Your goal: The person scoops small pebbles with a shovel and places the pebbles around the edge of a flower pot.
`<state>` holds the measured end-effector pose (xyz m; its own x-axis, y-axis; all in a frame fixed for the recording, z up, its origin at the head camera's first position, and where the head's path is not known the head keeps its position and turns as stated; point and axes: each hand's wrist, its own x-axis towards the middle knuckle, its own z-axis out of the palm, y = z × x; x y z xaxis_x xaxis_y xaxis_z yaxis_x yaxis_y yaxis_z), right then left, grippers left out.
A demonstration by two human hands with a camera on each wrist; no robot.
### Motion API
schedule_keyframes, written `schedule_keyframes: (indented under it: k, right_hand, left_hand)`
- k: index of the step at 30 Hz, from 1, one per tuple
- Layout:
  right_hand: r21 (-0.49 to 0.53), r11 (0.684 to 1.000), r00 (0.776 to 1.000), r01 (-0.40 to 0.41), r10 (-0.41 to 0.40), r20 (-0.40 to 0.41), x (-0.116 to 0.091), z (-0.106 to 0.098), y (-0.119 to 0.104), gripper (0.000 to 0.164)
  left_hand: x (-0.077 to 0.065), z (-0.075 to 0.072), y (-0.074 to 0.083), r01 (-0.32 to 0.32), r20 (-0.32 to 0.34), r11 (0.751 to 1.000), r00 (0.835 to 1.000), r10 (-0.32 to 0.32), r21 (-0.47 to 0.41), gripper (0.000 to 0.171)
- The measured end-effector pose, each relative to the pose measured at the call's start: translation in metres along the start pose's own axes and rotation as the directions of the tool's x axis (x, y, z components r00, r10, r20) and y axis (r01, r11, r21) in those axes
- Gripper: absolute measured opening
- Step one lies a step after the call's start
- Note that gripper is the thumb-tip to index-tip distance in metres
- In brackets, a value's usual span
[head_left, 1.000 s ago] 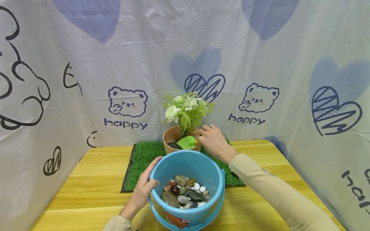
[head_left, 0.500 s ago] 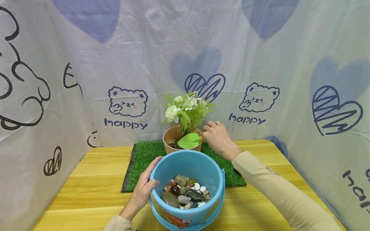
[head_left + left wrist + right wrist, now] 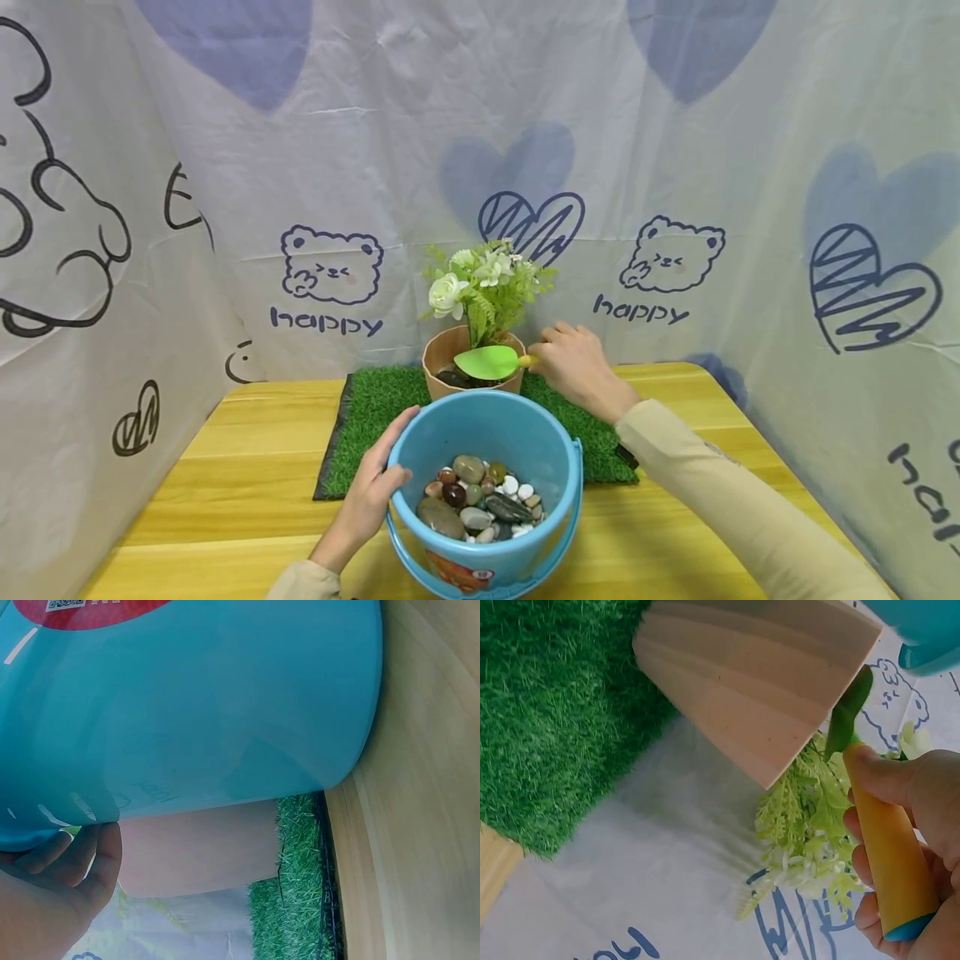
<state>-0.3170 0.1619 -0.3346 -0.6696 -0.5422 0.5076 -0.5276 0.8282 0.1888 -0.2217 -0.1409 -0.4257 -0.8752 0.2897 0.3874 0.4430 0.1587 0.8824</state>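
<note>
My right hand (image 3: pixel 576 367) grips the yellow handle (image 3: pixel 891 847) of a toy trowel with a green blade (image 3: pixel 487 362). The blade lies over the mouth of a light brown flowerpot (image 3: pixel 435 360), which holds white flowers with green leaves (image 3: pixel 487 287) and dark stones. Closer to me stands a blue bucket (image 3: pixel 551 442) with several pebbles (image 3: pixel 468 468) of mixed colours and sizes inside. My left hand (image 3: pixel 375 479) holds the bucket's left rim, thumb over the edge and fingers along the outside. In the left wrist view those fingertips (image 3: pixel 109 844) rest against the bucket wall.
Under the pot lies a green artificial grass mat (image 3: pixel 375 408) on a yellow wooden table (image 3: pixel 225 467). A printed cloth (image 3: pixel 360 150) hangs behind and at both sides. The bucket's handle (image 3: pixel 573 508) hangs down at its front.
The right hand has shifted a little to the right, drawing the trowel with it. The blade has risen slightly and now lies flatter above the pot. My left hand and the bucket stay put.
</note>
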Motion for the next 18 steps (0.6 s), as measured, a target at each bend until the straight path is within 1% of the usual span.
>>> schedule_keyframes:
  k: [5,11,14,18]
  right_hand:
    - [0.074,0.997,1.0,-0.007,0.007,-0.006,-0.005,-0.001,-0.001,0.021]
    - [0.13,0.991,1.0,-0.016,0.018,-0.012,-0.014,0.001,-0.004,0.021]
    - [0.157,0.987,0.999,-0.018,0.022,-0.024,-0.02,0.003,-0.006,0.021]
    - [0.166,0.986,0.998,-0.006,0.016,-0.055,-0.029,0.002,-0.01,0.023]
  left_hand:
    - [0.0,0.0,0.0,-0.005,0.002,1.0,1.0,0.005,-0.001,0.074]
    - [0.0,-0.001,0.0,-0.011,0.004,1.0,1.0,0.011,-0.006,0.074]
    - [0.0,0.0,0.0,-0.012,0.007,1.0,1.0,0.012,-0.009,0.074]
    - [0.0,0.0,0.0,-0.013,0.005,1.0,1.0,0.013,-0.011,0.075]
